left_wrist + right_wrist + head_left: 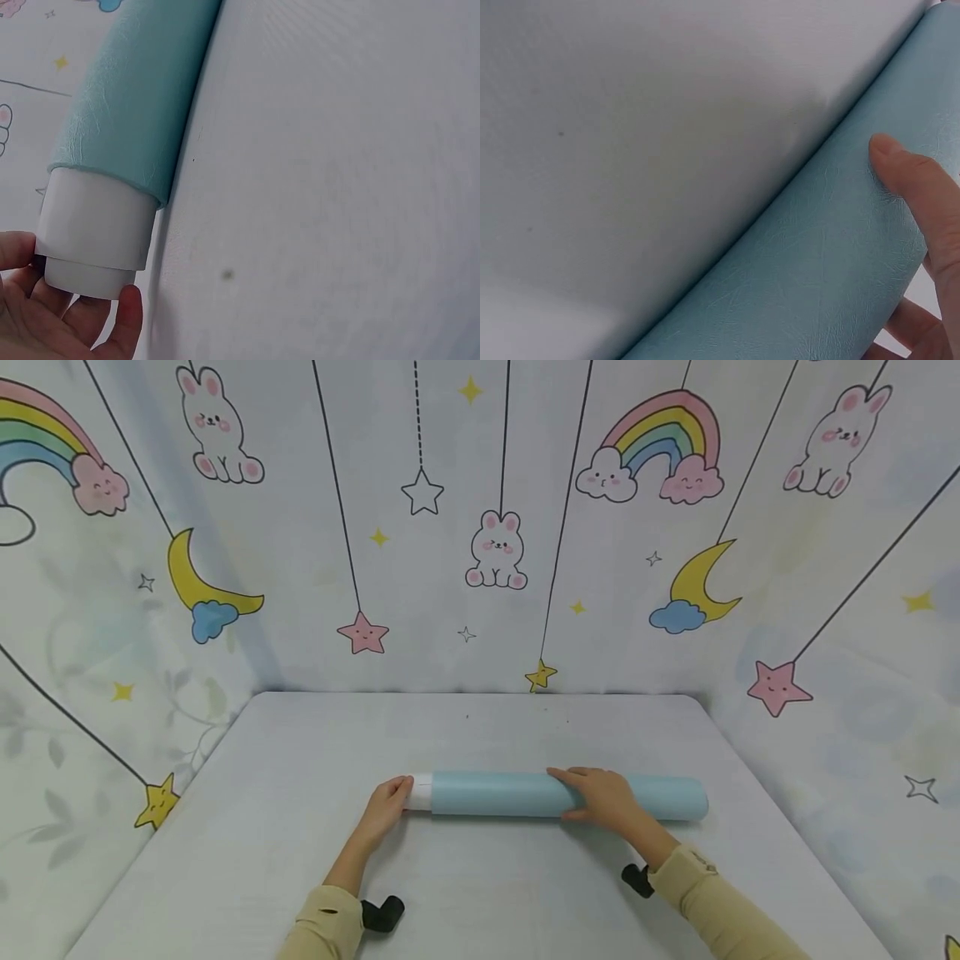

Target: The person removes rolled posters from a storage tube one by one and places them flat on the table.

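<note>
At left, the white core (pixel 421 792) is grasped by the left hand (pixel 387 802), the blue roll (pixel 491 794) clasped by the right hand (pixel 603 798).

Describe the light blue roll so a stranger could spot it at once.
Below the cartoon-printed backdrop is a white table. On it lies a long light blue roll, gripped by the right hand. Its blue, creased surface sets it apart from the white piece the left hand holds at the roll's end.

free tabletop (pixel 337 731) behind blue roll (pixel 495 794), roll barring the middle, patterned backdrop (pixel 442 568) beyond
</note>
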Demonstrator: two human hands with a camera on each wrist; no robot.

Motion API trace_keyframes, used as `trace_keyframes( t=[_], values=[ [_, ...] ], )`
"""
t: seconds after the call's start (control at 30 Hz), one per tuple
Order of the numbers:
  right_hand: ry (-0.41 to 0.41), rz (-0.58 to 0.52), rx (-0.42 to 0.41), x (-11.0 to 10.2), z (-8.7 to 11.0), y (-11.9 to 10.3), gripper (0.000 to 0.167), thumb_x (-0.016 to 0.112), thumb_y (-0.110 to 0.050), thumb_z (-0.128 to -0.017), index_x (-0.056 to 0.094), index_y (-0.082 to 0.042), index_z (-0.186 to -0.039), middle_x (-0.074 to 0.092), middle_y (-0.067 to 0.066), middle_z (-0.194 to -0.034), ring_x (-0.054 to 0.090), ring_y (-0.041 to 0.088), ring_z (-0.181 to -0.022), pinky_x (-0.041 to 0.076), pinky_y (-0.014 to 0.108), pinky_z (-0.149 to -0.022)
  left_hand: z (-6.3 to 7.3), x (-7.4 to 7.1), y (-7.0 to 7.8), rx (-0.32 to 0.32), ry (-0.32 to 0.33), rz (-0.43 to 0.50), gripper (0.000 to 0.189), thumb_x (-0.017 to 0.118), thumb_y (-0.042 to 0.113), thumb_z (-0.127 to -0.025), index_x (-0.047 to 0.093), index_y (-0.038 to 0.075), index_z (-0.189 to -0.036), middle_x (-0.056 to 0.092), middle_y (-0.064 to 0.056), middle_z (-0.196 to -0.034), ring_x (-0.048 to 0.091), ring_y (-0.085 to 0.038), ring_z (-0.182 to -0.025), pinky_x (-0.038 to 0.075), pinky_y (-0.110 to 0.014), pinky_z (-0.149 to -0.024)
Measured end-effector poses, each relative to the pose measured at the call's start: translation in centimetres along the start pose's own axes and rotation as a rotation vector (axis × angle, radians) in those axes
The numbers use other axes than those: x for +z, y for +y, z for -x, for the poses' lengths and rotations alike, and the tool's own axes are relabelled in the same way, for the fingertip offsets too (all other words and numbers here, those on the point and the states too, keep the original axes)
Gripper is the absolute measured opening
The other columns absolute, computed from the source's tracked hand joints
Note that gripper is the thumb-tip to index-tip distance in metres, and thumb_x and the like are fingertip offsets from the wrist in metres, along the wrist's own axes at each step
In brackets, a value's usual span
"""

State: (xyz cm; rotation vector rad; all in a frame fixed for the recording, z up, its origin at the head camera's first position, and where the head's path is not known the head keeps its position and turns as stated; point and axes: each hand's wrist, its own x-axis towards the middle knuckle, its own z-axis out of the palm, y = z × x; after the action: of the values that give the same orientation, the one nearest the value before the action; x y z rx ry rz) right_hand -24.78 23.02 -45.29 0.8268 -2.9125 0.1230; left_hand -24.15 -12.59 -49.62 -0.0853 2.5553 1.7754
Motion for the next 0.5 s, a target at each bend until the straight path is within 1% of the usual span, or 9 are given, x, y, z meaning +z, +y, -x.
trace_keyframes(
  t=[0.33, 0.37, 0.43, 0.5],
  values=[
    [0.038, -0.022, -0.009, -0.1, 0.9, 0.8, 0.073, 0.082, -0.032, -0.064, 0.054, -0.014, -0.128, 0.06, 0.013, -0.117, 0.059, 0.031, -0.099, 0.047, 0.046, -0.078, 0.0, -0.1, 0.2, -0.011, 0.01, -0.005, 0.044, 0.04, 0.025, -0.099, 0.052, -0.012, -0.12, 0.053, -0.026, -0.119, 0.054, -0.029, -0.102, 0.048, -0.037, -0.08],
    [0.039, -0.024, -0.008, -0.2, 1.0, 0.8, 0.073, 0.082, -0.031, -0.064, 0.054, -0.013, -0.128, 0.059, 0.013, -0.118, 0.059, 0.031, -0.1, 0.047, 0.047, -0.079, 0.1, -0.1, 0.2, -0.013, 0.008, -0.005, 0.045, 0.041, 0.027, -0.098, 0.053, -0.011, -0.119, 0.054, -0.025, -0.118, 0.054, -0.029, -0.101, 0.048, -0.036, -0.08],
    [0.038, -0.025, -0.006, -0.3, 1.2, 0.9, 0.073, 0.083, -0.03, -0.064, 0.053, -0.013, -0.129, 0.059, 0.013, -0.119, 0.058, 0.032, -0.101, 0.046, 0.048, -0.079, 0.1, 0.0, 0.2, -0.009, -0.004, -0.003, 0.045, 0.043, 0.031, -0.097, 0.057, -0.009, -0.113, 0.058, -0.021, -0.11, 0.054, -0.026, -0.095, 0.047, -0.034, -0.076],
    [0.036, -0.027, -0.002, -0.4, 1.4, 0.9, 0.073, 0.083, -0.029, -0.064, 0.053, -0.013, -0.129, 0.058, 0.013, -0.12, 0.058, 0.032, -0.102, 0.045, 0.049, -0.08, 0.2, 0.0, 0.2, 0.0, -0.02, 0.01, 0.042, 0.051, 0.033, -0.094, 0.06, -0.006, -0.106, 0.062, -0.015, -0.1, 0.055, -0.021, -0.087, 0.045, -0.03, -0.072]
  ],
)
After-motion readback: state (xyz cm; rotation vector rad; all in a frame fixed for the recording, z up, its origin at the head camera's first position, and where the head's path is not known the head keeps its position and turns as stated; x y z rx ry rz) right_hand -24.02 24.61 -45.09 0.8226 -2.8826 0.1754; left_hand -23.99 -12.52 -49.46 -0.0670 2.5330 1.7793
